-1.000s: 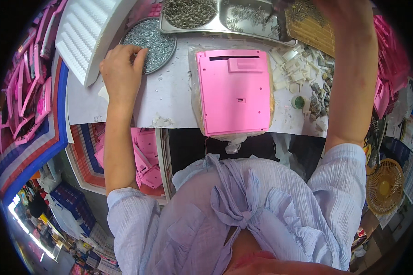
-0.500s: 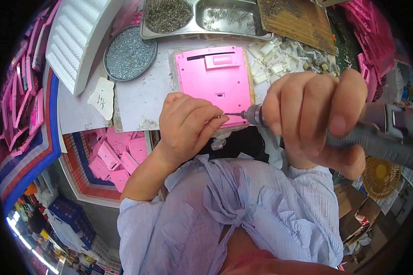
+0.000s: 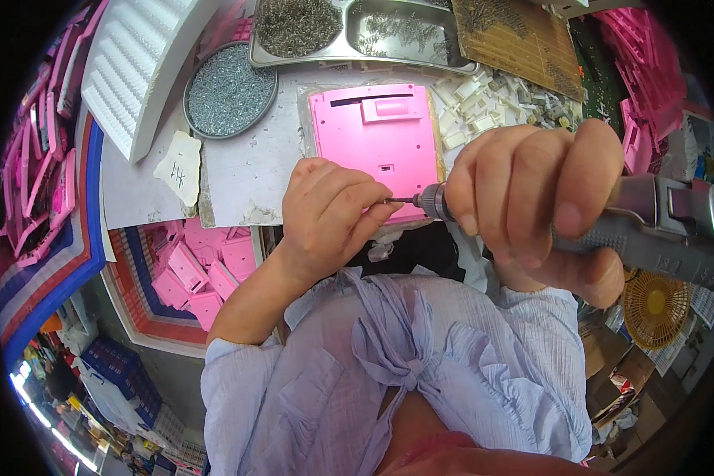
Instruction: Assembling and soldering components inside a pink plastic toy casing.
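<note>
My right hand [image 3: 531,194] is wrapped around a grey power screwdriver [image 3: 642,234], which lies sideways with its bit pointing left. The thin bit reaches the fingertips of my left hand [image 3: 325,210]. Thumb and forefinger there pinch a tiny metal piece, seemingly a screw [image 3: 386,200], at the bit's tip. Beneath both hands, a flat pink plastic casing [image 3: 373,147] lies on the worktable, with a dark slot along its far edge, a raised block and small holes. The left fingers hover over its near part and hide some of it.
A round dish of silvery screws [image 3: 230,91] and a metal tray [image 3: 357,61] of small parts stand at the back. White plastic pieces [image 3: 484,111] lie right of the casing, below a brown board [image 3: 523,40]. White foam [image 3: 139,79] leans left; a bin [image 3: 159,337] below holds pink parts.
The screwdriver has come slightly left, its bit now meeting the pinched fingertips more closely. The whole view has shifted a little; the casing stays on the table.
</note>
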Available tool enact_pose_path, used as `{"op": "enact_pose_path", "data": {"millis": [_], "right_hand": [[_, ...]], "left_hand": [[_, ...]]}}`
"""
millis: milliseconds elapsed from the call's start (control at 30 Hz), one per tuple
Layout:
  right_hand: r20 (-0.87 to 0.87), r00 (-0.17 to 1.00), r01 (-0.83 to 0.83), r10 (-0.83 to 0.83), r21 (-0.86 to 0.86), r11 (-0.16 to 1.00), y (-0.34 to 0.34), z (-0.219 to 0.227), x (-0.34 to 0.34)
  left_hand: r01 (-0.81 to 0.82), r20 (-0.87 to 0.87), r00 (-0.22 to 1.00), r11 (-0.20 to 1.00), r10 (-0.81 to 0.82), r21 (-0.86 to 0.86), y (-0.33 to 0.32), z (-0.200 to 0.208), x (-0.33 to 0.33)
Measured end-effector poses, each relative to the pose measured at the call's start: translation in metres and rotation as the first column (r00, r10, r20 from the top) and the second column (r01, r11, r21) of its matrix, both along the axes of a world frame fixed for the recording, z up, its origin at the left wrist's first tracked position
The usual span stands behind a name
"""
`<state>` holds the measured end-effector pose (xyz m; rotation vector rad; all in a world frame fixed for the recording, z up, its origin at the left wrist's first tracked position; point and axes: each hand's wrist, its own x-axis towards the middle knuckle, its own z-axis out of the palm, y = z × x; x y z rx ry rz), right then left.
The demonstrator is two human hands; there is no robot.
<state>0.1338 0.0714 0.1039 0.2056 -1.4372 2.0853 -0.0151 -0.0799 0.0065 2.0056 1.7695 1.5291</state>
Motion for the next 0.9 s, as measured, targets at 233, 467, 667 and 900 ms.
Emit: {"op": "enact_pose_path", "data": {"millis": [233, 467, 667, 900], "right_hand": [[0.035, 0.999, -0.026, 0.026, 0.005, 1.0, -0.001, 0.0, -0.001], [0.07, 0.997, -0.041, 0.039, 0.025, 0.999, -0.001, 0.001, 0.003], [0.125, 0.992, -0.025, 0.026, -0.011, 1.0, -0.005, 0.0, 0.007], [0.329, 0.944, 0.042, -0.015, -0.077, 0.996, -0.01, 0.004, 0.011]], "left_hand": [[0.079, -0.051, 0.995, 0.995, -0.083, -0.064, 0.001, 0.007, -0.004], [0.114, -0.095, 0.988, 0.992, -0.12, -0.06, 0.005, 0.01, -0.004], [0.142, -0.139, 0.979, 0.986, -0.152, -0.083, 0.006, 0.013, -0.004], [0.187, -0.109, 0.972, 0.964, -0.209, -0.187, 0.004, 0.018, -0.001]]}}
